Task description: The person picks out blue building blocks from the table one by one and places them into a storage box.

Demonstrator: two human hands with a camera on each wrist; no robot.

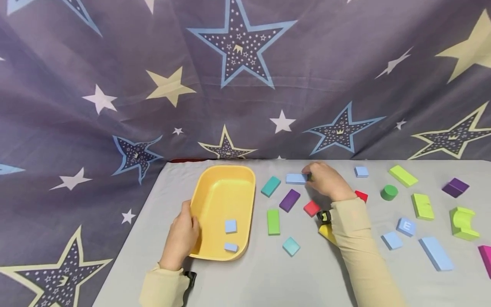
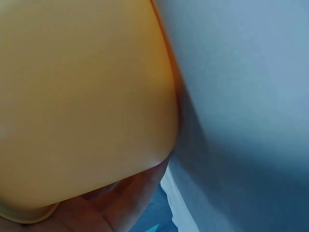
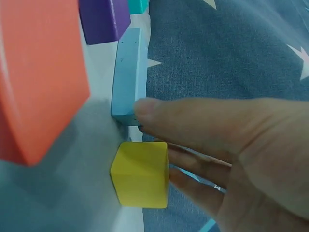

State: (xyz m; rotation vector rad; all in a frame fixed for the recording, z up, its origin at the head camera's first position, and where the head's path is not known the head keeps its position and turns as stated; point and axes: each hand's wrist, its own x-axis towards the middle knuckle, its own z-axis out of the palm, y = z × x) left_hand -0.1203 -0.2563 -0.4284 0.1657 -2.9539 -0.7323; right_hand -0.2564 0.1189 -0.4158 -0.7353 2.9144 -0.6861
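Note:
My left hand [image 1: 180,234] grips the left side of a yellow plastic bin [image 1: 251,200], thumb over the rim. Two small light blue blocks [image 1: 230,226] lie inside the bin. In the left wrist view the bin's outer wall [image 2: 87,96] covers most of the fingers. At the back of the table my right hand [image 1: 327,181] pinches the right end of a long light blue block [image 1: 296,178]. The right wrist view has the thumb on that block's [image 3: 128,77] near end. A yellow block [image 3: 140,174] stands beside the other fingers, hidden by the hand from above.
Between bin and right hand lie teal [image 1: 270,186], purple [image 1: 289,200], green [image 1: 273,221] and red [image 1: 312,208] blocks. Several more are scattered to the right, including a green cylinder [image 1: 389,192] and a lime curved block [image 1: 463,223]. A starry cloth [image 1: 307,85] hangs behind the table.

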